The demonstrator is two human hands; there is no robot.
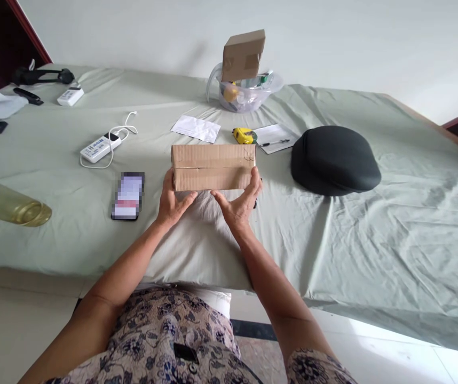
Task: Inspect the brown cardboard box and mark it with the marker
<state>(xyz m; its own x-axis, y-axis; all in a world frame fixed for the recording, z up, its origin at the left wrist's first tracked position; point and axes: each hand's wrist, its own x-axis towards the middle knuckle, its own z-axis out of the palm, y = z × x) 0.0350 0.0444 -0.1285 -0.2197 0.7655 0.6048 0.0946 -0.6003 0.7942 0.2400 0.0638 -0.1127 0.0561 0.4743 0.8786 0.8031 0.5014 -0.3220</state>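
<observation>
- The flat, oblong brown cardboard box [213, 167] sits at the centre of the grey-green bedsheet [373, 240], gripped at both ends: left hand [172, 201] clasps its nine o'clock end, right hand [240, 201] its three o'clock end.
- Both holds look light, mostly fingertips and thumbs; the box could slip or tilt if one side loosens.
- The black phone [128, 196] at eight o'clock and yellow tape measure [244, 135] at one o'clock lie near; a wide swing might knock them.

You have soft, even daylight here, brightest on the pale floor strip [373, 333] at lower right; the black rounded cushion [335, 160] casts only a faint shadow, wide-angle bending curves the edges, and the phone screen [128, 195] is pixelated
</observation>
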